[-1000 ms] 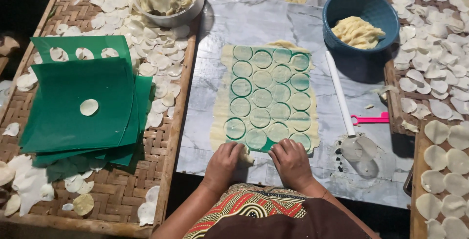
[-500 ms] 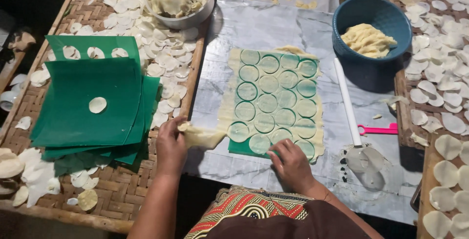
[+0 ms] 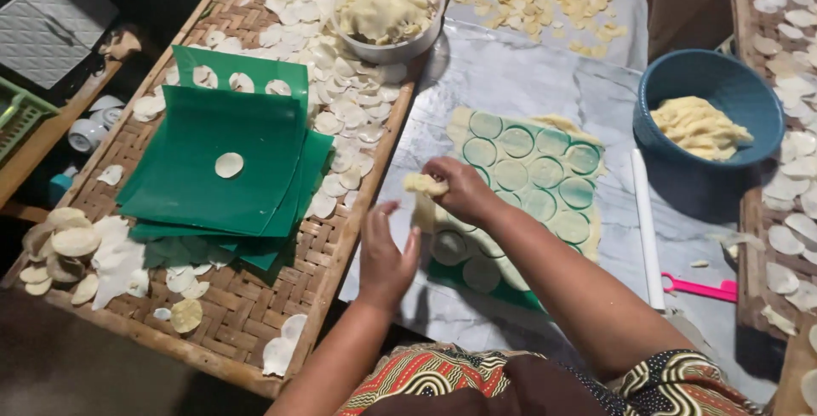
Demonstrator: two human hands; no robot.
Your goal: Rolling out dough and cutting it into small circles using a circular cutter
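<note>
Two hands work one strip of dough trimming (image 3: 423,190). The right hand (image 3: 459,190) is pinched shut on its upper end, lifting it off the green plastic sheet (image 3: 545,165), while the left hand (image 3: 385,254) stands just beside the hanging part with fingers half spread; whether it touches the strip cannot be told. The trimming looks thin, soft and limp, light enough to hang from a pinch, and likely to stretch or tear if pulled hard; it is best taken near a thick edge and supported from below. It hangs above the near left corner of the sheet, where cut dough rounds (image 3: 511,173) lie in rows. Further out, a white rolling stick (image 3: 647,229) lies on the foil-covered board (image 3: 519,76), a blue bowl (image 3: 664,93) holds scraps, and a woven tray (image 3: 247,305) carries green sheets.
</note>
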